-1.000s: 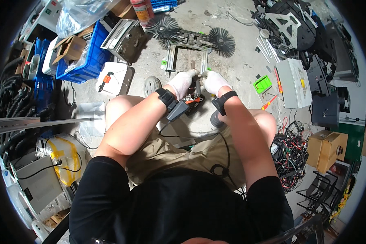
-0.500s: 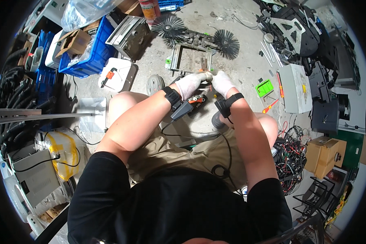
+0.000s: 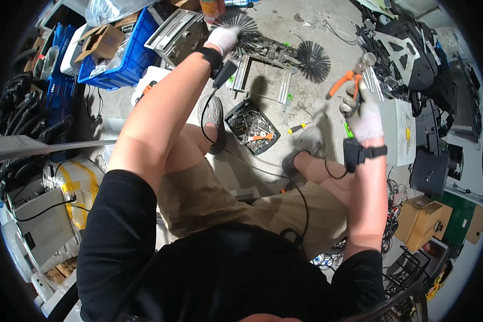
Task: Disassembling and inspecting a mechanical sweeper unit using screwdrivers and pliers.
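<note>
My right hand (image 3: 366, 115), in a whitish glove, is raised at the right with its fingers wrapped round orange-handled pliers (image 3: 339, 84). One handle splays out to the left of the fingers. My left hand (image 3: 222, 40), also gloved, reaches far forward to a round black bristle brush (image 3: 242, 27). Its fingers are blurred against the bristles, so a grip cannot be made out. The brush is joined to a dirty machine part with a grey rectangular frame (image 3: 285, 86). Between my feet lies a black tray (image 3: 274, 144) with many small metal parts and an orange-handled tool.
A yellow-and-black screwdriver (image 3: 296, 129) lies beside my right shoe. A second round brush (image 3: 313, 60) sits ahead. A grey metal box (image 3: 400, 134) stands at the right, a blue crate (image 3: 112, 80) at the left. Thin cables run from both wrist straps.
My hands have parted from the middle. The left went forward to the brush; the right swung out to the right with the pliers. The tray and screwdriver have come into sight.
</note>
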Demonstrator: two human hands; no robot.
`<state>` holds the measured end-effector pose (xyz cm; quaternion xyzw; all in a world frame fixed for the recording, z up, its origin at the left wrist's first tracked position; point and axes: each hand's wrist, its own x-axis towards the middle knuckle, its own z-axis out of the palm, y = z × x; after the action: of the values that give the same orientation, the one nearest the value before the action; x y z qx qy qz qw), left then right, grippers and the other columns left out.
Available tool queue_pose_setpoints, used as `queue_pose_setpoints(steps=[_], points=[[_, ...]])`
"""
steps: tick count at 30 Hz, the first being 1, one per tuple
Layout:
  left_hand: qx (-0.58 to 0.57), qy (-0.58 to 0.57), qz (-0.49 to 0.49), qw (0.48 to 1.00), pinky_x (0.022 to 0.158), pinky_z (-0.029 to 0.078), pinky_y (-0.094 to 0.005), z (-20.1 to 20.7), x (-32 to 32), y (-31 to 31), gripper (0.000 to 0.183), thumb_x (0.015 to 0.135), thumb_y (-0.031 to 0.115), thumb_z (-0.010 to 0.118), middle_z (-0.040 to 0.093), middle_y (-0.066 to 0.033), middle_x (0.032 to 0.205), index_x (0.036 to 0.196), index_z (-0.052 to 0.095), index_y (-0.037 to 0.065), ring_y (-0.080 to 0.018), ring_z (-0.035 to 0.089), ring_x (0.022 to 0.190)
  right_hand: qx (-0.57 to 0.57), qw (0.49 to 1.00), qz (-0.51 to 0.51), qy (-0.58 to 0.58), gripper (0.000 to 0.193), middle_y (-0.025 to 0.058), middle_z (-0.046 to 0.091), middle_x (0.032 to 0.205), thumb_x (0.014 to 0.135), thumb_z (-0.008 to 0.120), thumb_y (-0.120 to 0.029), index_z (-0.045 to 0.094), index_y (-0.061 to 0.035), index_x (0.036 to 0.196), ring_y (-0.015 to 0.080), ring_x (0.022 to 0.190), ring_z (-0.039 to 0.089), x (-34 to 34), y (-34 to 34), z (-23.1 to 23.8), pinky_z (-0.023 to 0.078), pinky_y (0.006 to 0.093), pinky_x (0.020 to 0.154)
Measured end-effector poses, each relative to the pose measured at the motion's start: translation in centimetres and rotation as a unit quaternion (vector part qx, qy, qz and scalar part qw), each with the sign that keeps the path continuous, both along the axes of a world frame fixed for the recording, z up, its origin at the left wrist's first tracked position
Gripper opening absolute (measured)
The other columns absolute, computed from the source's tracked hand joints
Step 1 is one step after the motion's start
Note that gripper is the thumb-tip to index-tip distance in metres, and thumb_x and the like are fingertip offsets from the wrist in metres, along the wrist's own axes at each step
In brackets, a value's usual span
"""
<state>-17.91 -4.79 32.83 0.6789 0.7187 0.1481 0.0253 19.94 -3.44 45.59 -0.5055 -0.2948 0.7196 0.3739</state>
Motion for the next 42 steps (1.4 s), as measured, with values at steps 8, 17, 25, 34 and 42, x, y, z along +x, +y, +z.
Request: queue_pose_setpoints(steps=[8, 17, 25, 34, 42], points=[[-0.355, -0.100, 0.196, 0.909, 0.092, 0.047, -0.0388, -20.5, -6.4, 1.8, 0.037, 0.078, 0.014, 0.054, 0.061, -0.0183, 0.117, 0.112, 0.063, 0.004, -0.0313, 0.057, 0.112, 0.007, 0.996, 0.068, 0.051, 0.022, -0.0041, 0.048, 0.076, 0.097, 0.049, -0.027, 0.055, -0.0113, 0.111, 0.0069, 0.057, 0.036, -0.4, 1.4, -1.6, 0.026, 0.0212, 0.049], [-0.129, -0.371, 0.236, 0.889, 0.089, 0.046, -0.0311, -31.1, -5.7, 7.2, 0.056, 0.079, 0.031, 0.071, 0.064, -0.0182, 0.110, 0.121, 0.055, -0.002, -0.0275, 0.061, 0.103, 0.018, 0.999, -0.002, -0.040, 0.021, -0.0019, 0.040, 0.077, 0.100, 0.043, -0.028, 0.045, -0.0109, 0.112, 0.0034, 0.049, 0.031, -4.1, 4.1, -1.0, 0.029, 0.0173, 0.044], [0.043, -0.415, 0.484, 0.769, 0.085, 0.048, -0.0397, -38.7, -8.1, 3.4, 0.040, 0.080, 0.023, 0.061, 0.064, -0.0255, 0.103, 0.114, 0.058, 0.002, -0.0366, 0.062, 0.098, -0.020, 0.998, 0.011, -0.058, 0.024, 0.0003, 0.046, 0.083, 0.099, 0.044, -0.027, 0.045, -0.0096, 0.116, 0.0039, 0.050, 0.034, -6.6, 6.3, -3.2, 0.031, 0.0175, 0.044], [-0.109, -0.616, 0.335, 0.705, 0.084, 0.048, -0.0321, -36.0, -6.0, -0.3, 0.053, 0.091, 0.041, 0.054, 0.064, -0.0135, 0.113, 0.124, 0.053, 0.000, -0.0222, 0.062, 0.095, -0.024, 0.996, 0.028, -0.081, 0.032, 0.0001, 0.051, 0.082, 0.095, 0.053, -0.032, 0.048, -0.0056, 0.112, 0.0054, 0.050, 0.041, -7.9, 6.5, -3.8, 0.031, 0.0205, 0.044], [-0.322, -0.465, 0.186, 0.803, 0.073, 0.045, -0.0315, -28.3, -3.1, 2.9, 0.057, 0.085, 0.055, 0.056, 0.063, -0.0101, 0.084, 0.101, 0.063, 0.000, -0.0192, 0.056, 0.078, -0.030, 0.985, -0.016, -0.168, 0.036, -0.0003, 0.051, 0.085, 0.096, 0.050, -0.033, 0.050, -0.0059, 0.120, 0.0046, 0.050, 0.035, -8.4, 6.0, -3.7, 0.029, 0.0194, 0.045]])
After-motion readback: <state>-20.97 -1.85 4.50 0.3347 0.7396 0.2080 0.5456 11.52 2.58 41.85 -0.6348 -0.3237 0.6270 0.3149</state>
